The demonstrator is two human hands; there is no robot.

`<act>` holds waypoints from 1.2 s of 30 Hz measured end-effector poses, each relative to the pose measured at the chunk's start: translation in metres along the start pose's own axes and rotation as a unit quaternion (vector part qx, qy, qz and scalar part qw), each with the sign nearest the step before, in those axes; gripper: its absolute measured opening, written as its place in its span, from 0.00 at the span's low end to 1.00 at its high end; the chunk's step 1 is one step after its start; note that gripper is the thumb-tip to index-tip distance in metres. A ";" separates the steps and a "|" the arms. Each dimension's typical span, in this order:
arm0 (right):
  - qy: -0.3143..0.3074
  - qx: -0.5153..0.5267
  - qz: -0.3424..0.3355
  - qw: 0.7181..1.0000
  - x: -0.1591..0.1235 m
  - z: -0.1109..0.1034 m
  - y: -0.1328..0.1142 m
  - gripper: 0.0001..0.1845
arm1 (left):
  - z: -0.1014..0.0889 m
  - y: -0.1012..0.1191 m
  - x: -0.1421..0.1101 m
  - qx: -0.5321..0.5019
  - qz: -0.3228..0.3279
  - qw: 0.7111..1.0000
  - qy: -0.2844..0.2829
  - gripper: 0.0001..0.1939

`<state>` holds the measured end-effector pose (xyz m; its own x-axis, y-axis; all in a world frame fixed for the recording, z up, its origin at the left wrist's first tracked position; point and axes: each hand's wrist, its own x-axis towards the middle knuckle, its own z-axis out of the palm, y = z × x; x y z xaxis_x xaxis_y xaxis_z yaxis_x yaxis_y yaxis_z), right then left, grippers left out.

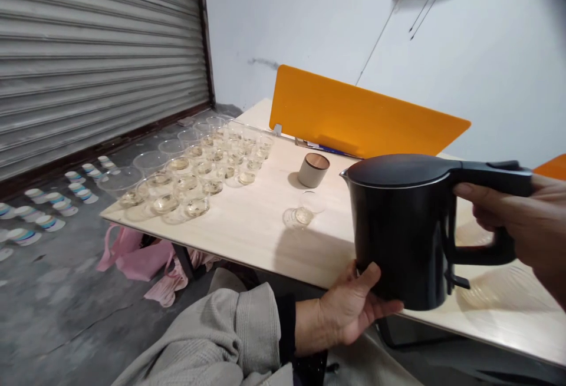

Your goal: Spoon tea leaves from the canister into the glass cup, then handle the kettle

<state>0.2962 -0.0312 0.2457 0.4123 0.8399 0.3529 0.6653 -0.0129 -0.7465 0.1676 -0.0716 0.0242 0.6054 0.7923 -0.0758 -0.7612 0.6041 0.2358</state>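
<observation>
A black electric kettle (400, 233) with a lid and a spout hangs in the air above the right side of the pale wooden table (247, 244). My right hand (508, 215) grips its black handle from the right. My left hand (345, 312) cups the kettle's lower front edge from below, palm up. Several clear plastic cups (194, 174) holding a little pale liquid stand in rows at the table's left end. Nearest the kettle are a small clear cup (300, 216) and a beige canister (313, 170) with a brown lid.
An orange divider panel (358, 112) stands along the table's far edge, against a white wall (283, 20). To the left are a metal roller shutter (92, 50) and several paper cups (44, 209) on the concrete floor. A pink bag (137, 259) lies beneath the table edge.
</observation>
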 end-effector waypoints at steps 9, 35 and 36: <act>0.061 0.145 -0.006 0.988 0.001 0.012 0.028 0.17 | -0.008 0.031 0.020 0.090 0.139 0.986 0.001 0.27; 0.080 0.320 -0.056 0.942 0.167 0.120 0.110 0.13 | -0.024 0.044 0.023 0.213 0.019 0.976 -0.035 0.29; 0.074 0.318 -0.053 0.944 0.170 0.120 0.113 0.13 | -0.025 0.044 0.023 0.216 0.017 0.976 -0.035 0.29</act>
<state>0.3666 0.1755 0.1538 0.4781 0.7324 0.4847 0.2186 0.4352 -0.8734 0.1427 -0.0245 0.0088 0.6074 0.7944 0.0017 -0.6207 0.4732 0.6251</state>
